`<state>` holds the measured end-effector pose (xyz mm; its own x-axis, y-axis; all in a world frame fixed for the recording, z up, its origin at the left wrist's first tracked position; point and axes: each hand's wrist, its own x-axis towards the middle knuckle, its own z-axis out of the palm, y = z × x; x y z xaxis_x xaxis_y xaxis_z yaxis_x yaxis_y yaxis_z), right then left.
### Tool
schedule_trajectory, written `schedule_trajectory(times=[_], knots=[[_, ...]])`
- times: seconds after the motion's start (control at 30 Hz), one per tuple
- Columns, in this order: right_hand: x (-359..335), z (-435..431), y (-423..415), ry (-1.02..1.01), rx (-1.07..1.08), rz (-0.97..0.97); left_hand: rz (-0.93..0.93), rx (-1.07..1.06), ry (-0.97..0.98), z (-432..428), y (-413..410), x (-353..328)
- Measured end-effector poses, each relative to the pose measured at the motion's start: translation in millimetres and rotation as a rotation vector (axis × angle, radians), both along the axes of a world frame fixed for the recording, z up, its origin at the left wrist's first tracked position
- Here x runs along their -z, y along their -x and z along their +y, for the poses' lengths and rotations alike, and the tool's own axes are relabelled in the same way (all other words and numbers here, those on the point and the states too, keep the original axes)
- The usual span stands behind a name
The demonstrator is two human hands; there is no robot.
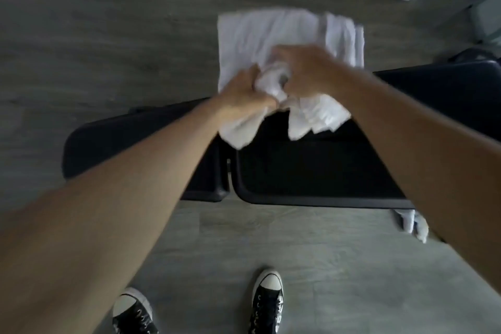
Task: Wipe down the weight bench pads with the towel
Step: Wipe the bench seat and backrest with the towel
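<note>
White cloth, the towel (271,35), is bunched between both fists and held in the air above the far edge of the bench, not yet pressed to it. The left hand (244,92) and right hand (306,68) are each closed tight on its gathered middle, loose ends hanging down. The step looks like readying the towel; next it must be lowered flat onto the black seat pad (311,171) and the smaller pad (130,138) beside it.
</note>
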<state>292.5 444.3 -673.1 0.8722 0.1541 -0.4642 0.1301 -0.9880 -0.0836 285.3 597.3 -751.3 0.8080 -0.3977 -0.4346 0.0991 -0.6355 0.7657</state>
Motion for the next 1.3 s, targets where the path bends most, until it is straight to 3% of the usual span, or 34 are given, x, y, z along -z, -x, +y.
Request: schedule_trajectory(times=[0.07, 0.13, 0.23, 0.33, 0.43, 0.53, 0.63, 0.73, 0.8, 0.87, 0.93, 1.03, 1.13, 1.3], knots=[[39, -14, 22, 0.002, 0.019, 0.040, -0.027, 0.013, -0.161, -20, 29, 39], [60, -23, 47, -0.094, 0.014, -0.099, -0.117, -0.083, -0.164, -27, 59, 59], [63, -24, 103, -0.044, -0.095, -0.197, -0.245, -0.125, -0.227, -28, 128, 61], [55, -23, 189, -0.065, -0.133, -0.099, -0.160, -0.161, -0.147, -33, 225, 43], [40, -32, 252, -0.308, 0.019, 0.016, -0.040, -0.210, 0.031, -35, 280, 13], [8, -44, 245, -0.532, 0.166, -0.064, 0.031, -0.286, 0.268, -39, 257, -26], [-32, -57, 166, -0.643, 0.158, -0.271, -0.103, -0.312, 0.301, -51, 169, -65], [-45, -78, 53, -0.461, 0.056, -0.406, -0.279, -0.281, 0.216, -67, 47, -66], [-26, -90, 5, -0.278, 0.036, -0.208, -0.165, -0.195, 0.184, -79, 5, -40], [6, -93, 0, -0.068, 0.048, 0.027, -0.049, -0.118, -0.039, -92, 8, -5], [33, -95, 21, -0.004, 0.039, -0.010, -0.121, -0.102, -0.196, -103, 34, 26], [43, -99, 79, -0.158, 0.095, -0.141, -0.274, -0.112, -0.166, -110, 86, 41], [37, -97, 159, -0.105, 0.065, -0.203, -0.344, -0.094, -0.128, -110, 171, 38], [18, -85, 269, -0.212, 0.177, -0.063, -0.156, 0.007, 0.060, -87, 267, 11]])
